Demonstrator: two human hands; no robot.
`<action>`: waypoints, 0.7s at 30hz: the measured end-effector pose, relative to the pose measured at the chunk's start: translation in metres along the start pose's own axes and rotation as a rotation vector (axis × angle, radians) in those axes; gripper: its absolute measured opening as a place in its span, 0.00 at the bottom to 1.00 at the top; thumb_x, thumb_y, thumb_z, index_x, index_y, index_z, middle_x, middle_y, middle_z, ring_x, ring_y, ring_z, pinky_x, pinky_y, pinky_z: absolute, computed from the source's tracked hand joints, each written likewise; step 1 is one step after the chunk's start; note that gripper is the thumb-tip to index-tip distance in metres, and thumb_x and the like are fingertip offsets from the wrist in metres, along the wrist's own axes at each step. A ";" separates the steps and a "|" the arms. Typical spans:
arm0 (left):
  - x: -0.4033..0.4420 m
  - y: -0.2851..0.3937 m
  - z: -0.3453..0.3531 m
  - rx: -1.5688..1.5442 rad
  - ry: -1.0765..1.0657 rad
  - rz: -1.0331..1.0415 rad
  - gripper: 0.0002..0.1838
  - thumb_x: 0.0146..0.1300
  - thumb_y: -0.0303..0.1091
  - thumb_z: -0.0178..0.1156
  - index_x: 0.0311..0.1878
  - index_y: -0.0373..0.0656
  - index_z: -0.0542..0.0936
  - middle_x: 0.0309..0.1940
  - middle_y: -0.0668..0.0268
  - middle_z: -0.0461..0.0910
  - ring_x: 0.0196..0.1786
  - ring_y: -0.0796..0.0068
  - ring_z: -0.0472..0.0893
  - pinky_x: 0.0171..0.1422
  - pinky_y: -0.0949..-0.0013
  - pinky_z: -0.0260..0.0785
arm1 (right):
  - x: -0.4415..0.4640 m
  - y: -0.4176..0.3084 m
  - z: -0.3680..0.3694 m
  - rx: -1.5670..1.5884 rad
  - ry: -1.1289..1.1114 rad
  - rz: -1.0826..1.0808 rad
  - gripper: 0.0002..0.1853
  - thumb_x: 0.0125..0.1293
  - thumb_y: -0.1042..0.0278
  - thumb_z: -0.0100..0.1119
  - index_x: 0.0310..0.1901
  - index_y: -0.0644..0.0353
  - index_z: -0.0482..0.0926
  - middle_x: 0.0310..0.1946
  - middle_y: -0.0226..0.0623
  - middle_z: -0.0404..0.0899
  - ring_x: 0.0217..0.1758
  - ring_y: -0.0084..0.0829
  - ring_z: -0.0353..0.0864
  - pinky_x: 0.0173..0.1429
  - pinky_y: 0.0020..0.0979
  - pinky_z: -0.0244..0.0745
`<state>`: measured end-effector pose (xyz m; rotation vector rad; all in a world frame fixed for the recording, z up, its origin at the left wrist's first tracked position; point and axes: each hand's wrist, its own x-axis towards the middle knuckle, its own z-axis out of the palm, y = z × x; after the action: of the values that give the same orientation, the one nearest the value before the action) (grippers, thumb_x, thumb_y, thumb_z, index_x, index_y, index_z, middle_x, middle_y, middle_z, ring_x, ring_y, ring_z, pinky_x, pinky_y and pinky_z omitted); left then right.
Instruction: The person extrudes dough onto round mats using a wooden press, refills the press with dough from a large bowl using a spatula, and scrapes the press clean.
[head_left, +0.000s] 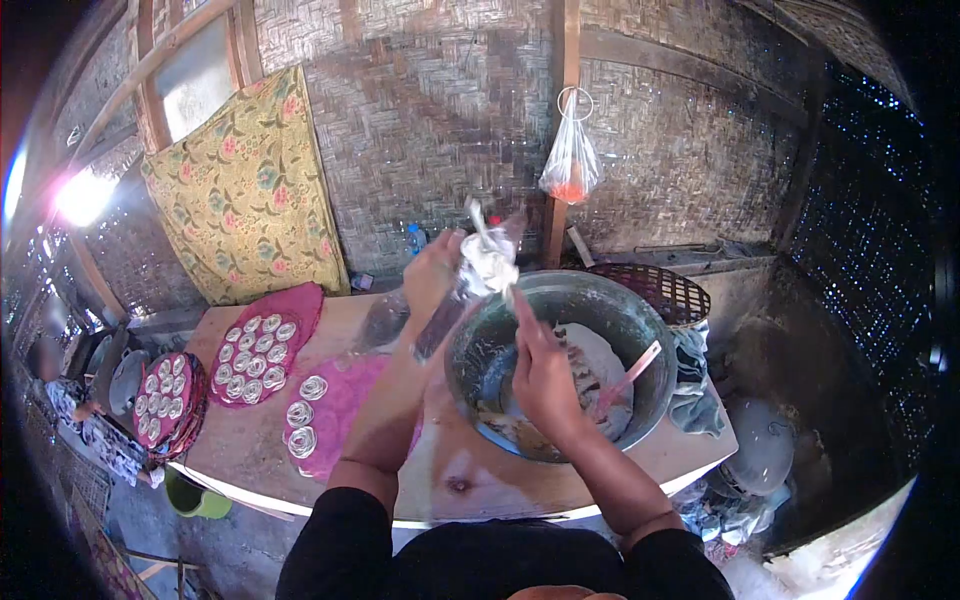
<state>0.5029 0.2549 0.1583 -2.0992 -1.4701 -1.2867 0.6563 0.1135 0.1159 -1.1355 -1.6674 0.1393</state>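
Observation:
My left hand [430, 280] is raised left of the basin, its fingers closed on a clear plastic bag [466, 285]. White dough [490, 262] is at the bag's mouth. My right hand [548, 375] is above the basin, closed around the reddish handle of a spatula [523, 312] whose tip reaches the white dough; its exact shape is blurred. Below is a large metal basin [455, 395] with white dough smeared inside. A pink-handled spatula [630, 377] leans in the basin at its right side.
Left on the table [462, 490] are a pink sheet [350, 395] with several white coils and another pink sheet [312, 305] of coils. A stack of coil-covered rounds [165, 405] stands farther left. Behind the basin is a woven basket [680, 292]. A person [75, 405] is at far left.

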 end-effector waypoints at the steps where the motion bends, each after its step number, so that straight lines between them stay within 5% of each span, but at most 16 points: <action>1: 0.001 -0.011 0.000 0.005 0.011 -0.063 0.26 0.45 0.53 0.66 0.41 0.45 0.75 0.37 0.59 0.78 0.38 0.53 0.80 0.38 0.55 0.72 | -0.007 0.005 -0.006 0.024 -0.013 -0.040 0.25 0.69 0.79 0.42 0.68 0.56 0.62 0.41 0.47 0.76 0.35 0.42 0.76 0.46 0.35 0.72; 2: 0.002 -0.021 0.000 0.009 0.021 -0.126 0.26 0.44 0.54 0.67 0.41 0.45 0.75 0.36 0.59 0.78 0.38 0.53 0.80 0.37 0.54 0.72 | -0.013 0.009 -0.012 0.049 -0.028 -0.080 0.25 0.69 0.79 0.42 0.67 0.56 0.63 0.39 0.46 0.76 0.33 0.42 0.75 0.44 0.34 0.72; 4: 0.002 -0.027 -0.020 0.098 0.120 0.058 0.17 0.54 0.47 0.59 0.41 0.46 0.75 0.36 0.59 0.78 0.35 0.53 0.80 0.37 0.54 0.72 | -0.015 0.010 -0.048 0.216 -0.419 0.224 0.24 0.69 0.79 0.42 0.66 0.55 0.64 0.35 0.48 0.77 0.31 0.44 0.76 0.40 0.32 0.72; 6: 0.006 -0.028 -0.021 0.162 0.147 0.154 0.12 0.60 0.42 0.55 0.42 0.46 0.75 0.36 0.59 0.78 0.34 0.52 0.80 0.36 0.55 0.72 | 0.006 0.018 -0.054 0.210 -0.330 0.207 0.25 0.69 0.77 0.43 0.67 0.52 0.63 0.34 0.52 0.79 0.34 0.50 0.78 0.39 0.36 0.73; 8: -0.001 -0.012 -0.017 0.206 0.129 0.030 0.09 0.61 0.36 0.53 0.42 0.44 0.75 0.35 0.60 0.78 0.34 0.55 0.80 0.36 0.57 0.72 | 0.005 0.027 -0.046 0.211 -0.254 0.221 0.25 0.69 0.75 0.43 0.68 0.50 0.62 0.33 0.57 0.80 0.37 0.56 0.80 0.38 0.39 0.74; 12: 0.005 0.015 -0.022 0.288 0.115 0.086 0.09 0.61 0.34 0.52 0.42 0.42 0.75 0.35 0.63 0.78 0.32 0.59 0.81 0.35 0.59 0.74 | 0.004 0.013 -0.025 0.087 -0.235 0.225 0.23 0.68 0.76 0.44 0.66 0.55 0.65 0.37 0.55 0.79 0.31 0.43 0.78 0.41 0.35 0.74; 15: 0.005 -0.051 0.032 0.123 0.130 0.118 0.12 0.58 0.38 0.56 0.42 0.43 0.76 0.34 0.62 0.78 0.34 0.57 0.81 0.38 0.57 0.73 | -0.009 0.018 -0.012 0.150 -0.096 -0.055 0.23 0.69 0.75 0.45 0.66 0.56 0.64 0.38 0.56 0.78 0.30 0.43 0.78 0.42 0.34 0.74; 17: -0.002 -0.066 0.031 -0.052 0.159 0.100 0.15 0.54 0.41 0.60 0.42 0.44 0.76 0.35 0.60 0.78 0.37 0.55 0.80 0.39 0.56 0.73 | -0.009 -0.002 -0.021 0.492 -0.419 0.285 0.23 0.68 0.74 0.47 0.65 0.58 0.65 0.40 0.56 0.79 0.34 0.42 0.80 0.43 0.32 0.73; 18: -0.004 -0.063 0.020 -0.108 0.151 0.077 0.18 0.51 0.42 0.62 0.43 0.44 0.76 0.37 0.60 0.78 0.39 0.54 0.80 0.39 0.55 0.73 | -0.007 0.001 -0.028 0.502 -0.430 0.281 0.23 0.68 0.74 0.47 0.65 0.58 0.65 0.40 0.56 0.79 0.34 0.42 0.80 0.43 0.32 0.73; 21: -0.006 -0.058 -0.039 0.181 0.001 0.101 0.25 0.41 0.43 0.67 0.45 0.44 0.75 0.43 0.58 0.78 0.38 0.52 0.81 0.39 0.56 0.73 | 0.010 0.028 -0.072 0.152 -0.310 0.079 0.21 0.67 0.70 0.48 0.62 0.58 0.69 0.41 0.57 0.80 0.39 0.47 0.82 0.44 0.38 0.75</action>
<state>0.4333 0.2518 0.1614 -2.0269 -1.4039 -1.0752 0.7309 0.1054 0.1366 -1.1050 -1.8476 0.5056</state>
